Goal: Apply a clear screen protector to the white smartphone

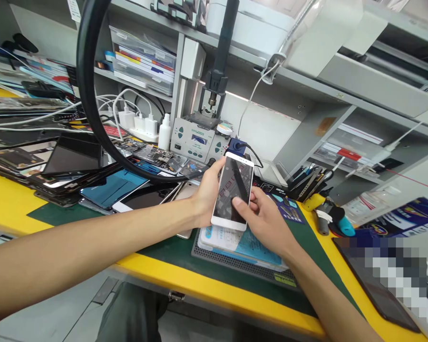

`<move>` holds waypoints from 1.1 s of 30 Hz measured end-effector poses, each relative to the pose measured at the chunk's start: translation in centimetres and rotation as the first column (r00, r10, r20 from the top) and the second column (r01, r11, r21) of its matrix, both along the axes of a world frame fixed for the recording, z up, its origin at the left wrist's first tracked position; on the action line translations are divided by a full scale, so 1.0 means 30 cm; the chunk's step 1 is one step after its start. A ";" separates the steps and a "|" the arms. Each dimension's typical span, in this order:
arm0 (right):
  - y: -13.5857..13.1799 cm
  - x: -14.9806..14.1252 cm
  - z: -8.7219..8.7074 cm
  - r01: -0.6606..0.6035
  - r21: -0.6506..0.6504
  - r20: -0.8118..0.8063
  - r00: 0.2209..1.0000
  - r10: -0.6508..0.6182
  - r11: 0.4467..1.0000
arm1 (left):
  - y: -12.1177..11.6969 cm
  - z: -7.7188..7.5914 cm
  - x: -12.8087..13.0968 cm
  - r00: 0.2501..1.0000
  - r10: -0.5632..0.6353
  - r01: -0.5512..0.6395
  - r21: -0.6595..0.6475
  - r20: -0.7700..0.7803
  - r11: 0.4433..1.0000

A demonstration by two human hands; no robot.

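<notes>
A white smartphone [225, 202] is held upright and slightly tilted above the bench, its dark screen facing me and showing reflections. My left hand [207, 194] is closed along the phone's left edge, with the thumb near its top corner. On the other side, my right hand [267, 216] grips the right edge with bent fingers, and its thumb lies over the lower part of the screen. Below the phone is a blue and white packet [260, 249], resting on a dark perforated pad [231, 260].
Several phones, including a blue one [114, 187], and phone parts [71, 154] crowd the left side. A black ring [82, 71] arches over them. Behind stand a grey control box [189, 137] and a white bottle [164, 134]. Tweezers [310, 183] stand at right, near a dark panel [371, 280].
</notes>
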State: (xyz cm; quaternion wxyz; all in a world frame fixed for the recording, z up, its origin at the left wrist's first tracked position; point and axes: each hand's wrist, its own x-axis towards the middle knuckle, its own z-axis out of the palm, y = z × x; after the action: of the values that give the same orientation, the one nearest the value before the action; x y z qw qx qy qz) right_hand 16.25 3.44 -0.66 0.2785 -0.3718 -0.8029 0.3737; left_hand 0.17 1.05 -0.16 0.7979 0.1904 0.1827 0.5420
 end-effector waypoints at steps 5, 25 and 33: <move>-0.012 0.006 0.008 -0.040 -0.017 0.043 0.998 0.041 0.999 | -0.004 -0.004 -0.001 1.000 -0.025 0.025 0.004 0.009 1.000; -0.009 0.015 0.020 -0.028 -0.103 0.016 0.999 0.030 0.994 | -0.005 -0.013 0.001 0.996 -0.083 0.085 0.077 -0.027 0.993; -0.009 0.023 0.025 -0.079 -0.110 0.018 0.997 0.081 0.991 | -0.003 -0.016 0.000 0.993 -0.120 0.121 0.079 -0.016 0.990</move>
State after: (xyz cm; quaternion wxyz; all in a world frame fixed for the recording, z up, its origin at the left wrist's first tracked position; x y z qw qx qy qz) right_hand 16.95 3.19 0.08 0.2337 -0.3579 -0.7986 0.4236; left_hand 0.15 0.94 -0.63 0.8197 0.2360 0.1535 0.4988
